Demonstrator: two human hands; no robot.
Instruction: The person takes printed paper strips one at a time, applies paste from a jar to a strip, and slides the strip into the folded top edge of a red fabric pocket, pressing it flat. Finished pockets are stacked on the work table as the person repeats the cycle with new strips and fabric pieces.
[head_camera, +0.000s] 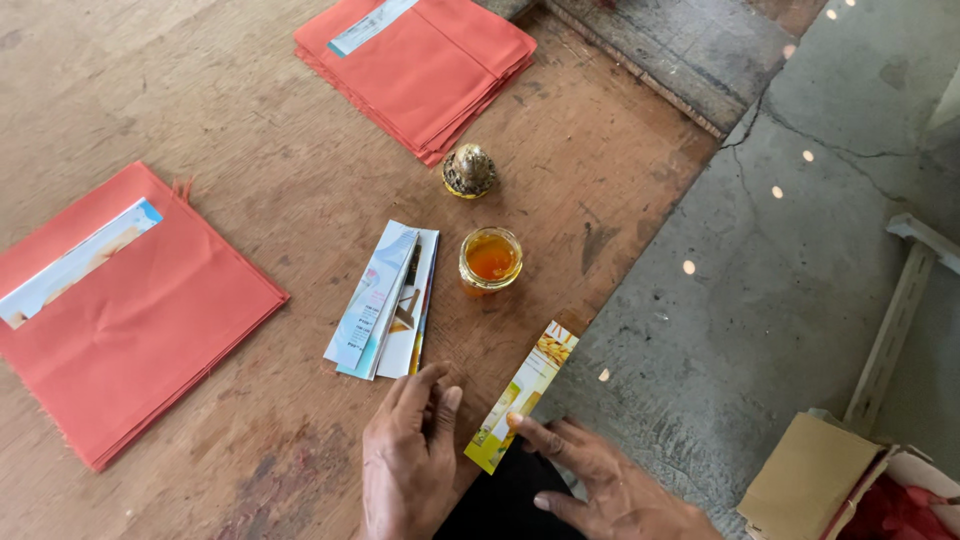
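Both hands low centre: right hand (600, 480) fingertip pins strip (522, 397), left hand (408, 455) flat, grasping nothing. Open glue jar (490, 260) nearby; a nudge could spill it.

home workshop, worn wood board (250, 150), cracked concrete (800, 250)

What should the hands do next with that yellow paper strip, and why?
Probably the right hand should dip a fingertip into the open jar of orange paste. The yellow strip lies flat at the board's edge with that hand's fingertip on it, the jar's lid is off, and the left hand rests beside the strip.
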